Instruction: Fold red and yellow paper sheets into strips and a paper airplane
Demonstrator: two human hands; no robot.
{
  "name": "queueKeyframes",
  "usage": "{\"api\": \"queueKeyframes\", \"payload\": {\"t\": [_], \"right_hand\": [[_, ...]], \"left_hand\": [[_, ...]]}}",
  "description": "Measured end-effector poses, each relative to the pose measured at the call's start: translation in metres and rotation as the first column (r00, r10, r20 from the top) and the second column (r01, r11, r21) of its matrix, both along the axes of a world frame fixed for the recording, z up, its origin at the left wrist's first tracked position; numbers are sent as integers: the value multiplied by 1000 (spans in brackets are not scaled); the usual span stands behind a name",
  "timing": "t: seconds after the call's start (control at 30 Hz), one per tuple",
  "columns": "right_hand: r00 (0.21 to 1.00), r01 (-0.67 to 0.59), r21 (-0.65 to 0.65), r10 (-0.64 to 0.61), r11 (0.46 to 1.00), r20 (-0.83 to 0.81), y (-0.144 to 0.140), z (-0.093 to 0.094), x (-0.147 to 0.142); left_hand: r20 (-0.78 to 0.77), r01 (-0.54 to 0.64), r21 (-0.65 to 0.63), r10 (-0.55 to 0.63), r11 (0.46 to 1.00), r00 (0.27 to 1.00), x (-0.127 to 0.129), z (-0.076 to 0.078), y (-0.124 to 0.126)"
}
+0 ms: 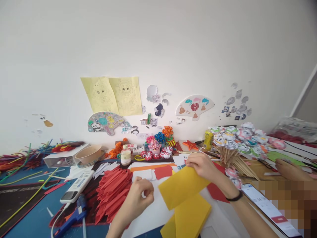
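— What is left of the left hand (138,195)?
— A glue gun (71,216) and a heap of red folds (112,193), just beside it.
— Is that hand holding anything?
— It is curled loosely; I cannot tell if it grips anything.
— And the right hand (201,165)?
— It pinches the top edge of a yellow sheet (182,186), lifted between both hands. More yellow paper (192,216) lies below on the table (34,218). Paper flowers (239,138) stand to its right.
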State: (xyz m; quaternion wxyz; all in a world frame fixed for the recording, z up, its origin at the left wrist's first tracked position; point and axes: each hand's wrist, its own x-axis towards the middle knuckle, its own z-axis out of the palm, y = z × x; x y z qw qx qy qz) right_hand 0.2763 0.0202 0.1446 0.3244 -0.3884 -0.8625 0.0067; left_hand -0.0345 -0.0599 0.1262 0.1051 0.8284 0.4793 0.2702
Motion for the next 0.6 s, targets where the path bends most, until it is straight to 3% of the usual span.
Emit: {"api": "queueKeyframes", "payload": {"t": [0.13,0.33,0.6], "right_hand": [[999,44,-63,-43,997,10,5,-10,12],[996,-87,-81,83,993,-44,-6,-11,-21],[995,-100,-175,97,979,-26,-15,-5,-25]], "left_hand": [[22,-132,59,131,990,991,-15,-6,0],[-67,-111,234,130,966,989,24,-1,10],[-3,-47,114,47,992,999,41,-5,21]]}}
